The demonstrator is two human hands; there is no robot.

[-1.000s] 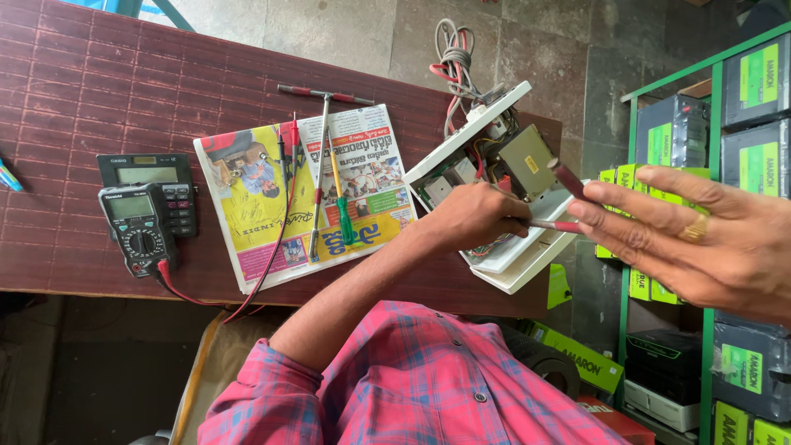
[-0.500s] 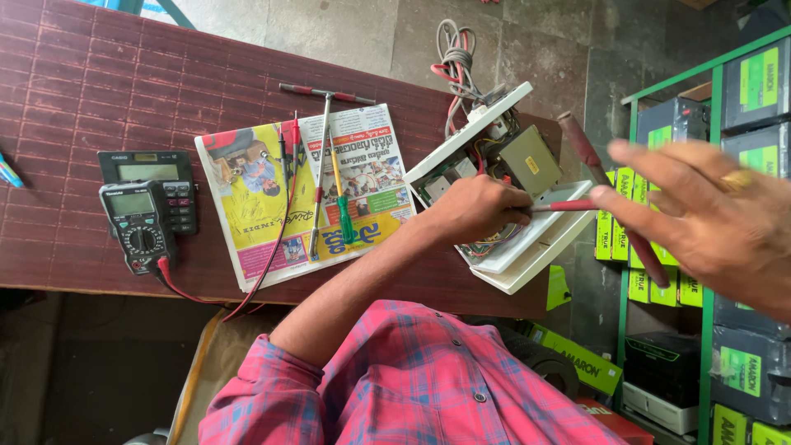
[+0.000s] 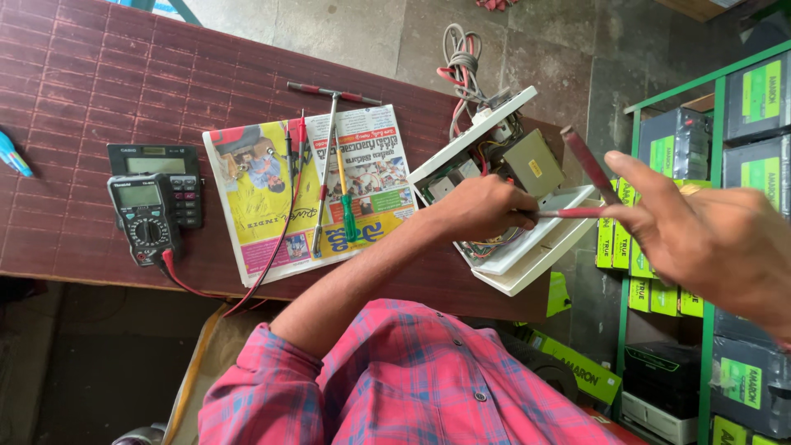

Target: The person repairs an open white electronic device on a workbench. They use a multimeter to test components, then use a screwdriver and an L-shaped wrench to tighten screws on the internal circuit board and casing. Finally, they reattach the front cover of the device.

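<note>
My left hand (image 3: 476, 211) is curled into a fist on an open white electrical unit (image 3: 527, 255) whose circuit boards and wires are exposed. Its fingers close around the front end of red-handled pliers (image 3: 577, 213). My right hand (image 3: 709, 243), large and close to the camera at the right, holds the pliers' two red handles spread apart between its fingers. The second handle (image 3: 583, 163) points up and to the left. The unit lies at the right end of a dark red table (image 3: 99, 91).
A newspaper (image 3: 272, 206) in the table's middle carries a green screwdriver (image 3: 349, 216), a T-handled tool (image 3: 329, 140) and test probes. A multimeter (image 3: 142, 216) and calculator (image 3: 165, 169) lie left. A cable bundle (image 3: 461, 62) sits behind the unit. Green shelving (image 3: 713, 148) with boxes stands right.
My right hand has turned and risen slightly, closing from flat spread fingers onto the pliers' handles, which now stand apart. My left hand has stayed on the unit.
</note>
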